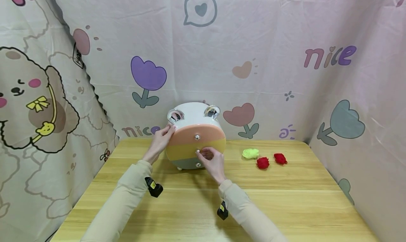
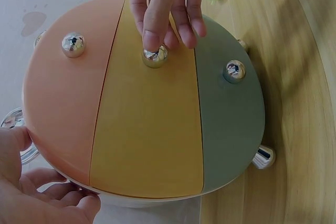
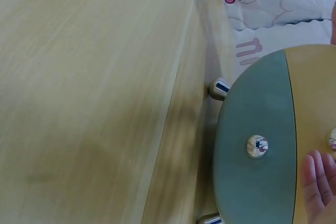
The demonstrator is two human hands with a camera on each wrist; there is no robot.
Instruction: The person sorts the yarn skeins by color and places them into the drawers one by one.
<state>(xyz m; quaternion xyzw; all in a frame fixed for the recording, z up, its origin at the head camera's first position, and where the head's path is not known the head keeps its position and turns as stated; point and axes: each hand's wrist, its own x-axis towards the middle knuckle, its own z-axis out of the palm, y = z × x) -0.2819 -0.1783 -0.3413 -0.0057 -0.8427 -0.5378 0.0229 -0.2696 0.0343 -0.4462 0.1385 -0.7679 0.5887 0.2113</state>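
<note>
A small rounded drawer cabinet (image 1: pixel 198 112) with a white body stands on the table, two silver-ringed eyes on its top. Its front has a pink drawer (image 1: pixel 184 134), a yellow drawer (image 2: pixel 149 129) and a green drawer (image 3: pixel 254 182), each with a shiny round knob; all three look closed. My right hand (image 1: pixel 214 164) pinches the yellow drawer's knob (image 2: pixel 156 57) between thumb and finger. On the cabinet's left side, my left hand (image 1: pixel 161 141) holds the edge, thumb near the left eye ring (image 1: pixel 175 115) and fingers bent against the rim.
To the right of the cabinet lie a lime-green crumpled bundle (image 1: pixel 250 153) and two red bundles, one nearer (image 1: pixel 262 163) and one farther right (image 1: pixel 280 158). A printed cloth (image 1: pixel 203 44) hangs behind the wooden table (image 1: pixel 190 206).
</note>
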